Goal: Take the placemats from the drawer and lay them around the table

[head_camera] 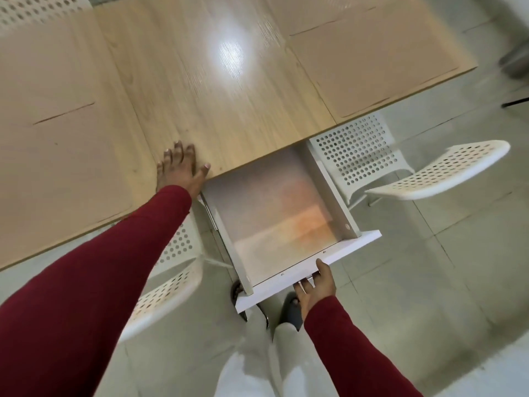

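Observation:
Tan placemats lie on the light wooden table [217,90]: two at the left [48,64] [65,173] and two at the right [372,70] [312,10]. A white drawer [312,270] stands pulled out from under the table's near edge. Its pale bottom [266,213] shows an orange sheen and nothing lying on it. My left hand [180,167] rests flat on the table edge, fingers spread, just left of the drawer. My right hand [315,285] presses on the drawer front, thumb on its top edge and fingers straight against its face.
White perforated chairs stand close by: one to the right of the drawer [429,173], one under my left arm [169,285], one at the far left corner [31,10]. Grey floor tiles [429,282] surround the table. My legs and a dark shoe [289,310] are below the drawer.

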